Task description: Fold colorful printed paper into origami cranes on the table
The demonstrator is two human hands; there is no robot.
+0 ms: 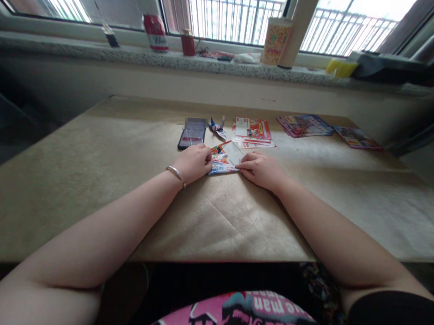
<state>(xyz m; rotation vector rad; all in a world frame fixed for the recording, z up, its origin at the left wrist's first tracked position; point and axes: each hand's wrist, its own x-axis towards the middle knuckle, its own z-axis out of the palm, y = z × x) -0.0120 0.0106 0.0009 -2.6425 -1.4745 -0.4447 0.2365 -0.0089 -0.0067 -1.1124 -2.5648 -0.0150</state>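
Observation:
A partly folded sheet of printed paper [226, 157] lies on the table between my hands, its colourful side showing at the left and along the near edge, with a pale face at the right. My left hand [197, 160], with a bangle at the wrist, is curled closed on the paper's left end. At the right end of the near fold, my right hand [258, 169] pinches the paper with its fingers together. Just beyond my left hand sits a phone [192, 137] with its screen lit. Beside the phone stands a small folded paper figure [218, 128].
Red and white printed sheets [253, 130] lie beyond the paper. Farther right are a fanned pile of colourful printed sheets [303, 126] and a smaller pile [357, 137]. The windowsill [211, 64] behind holds a can [156, 32], a patterned cup [275, 41] and a yellow object [341, 68].

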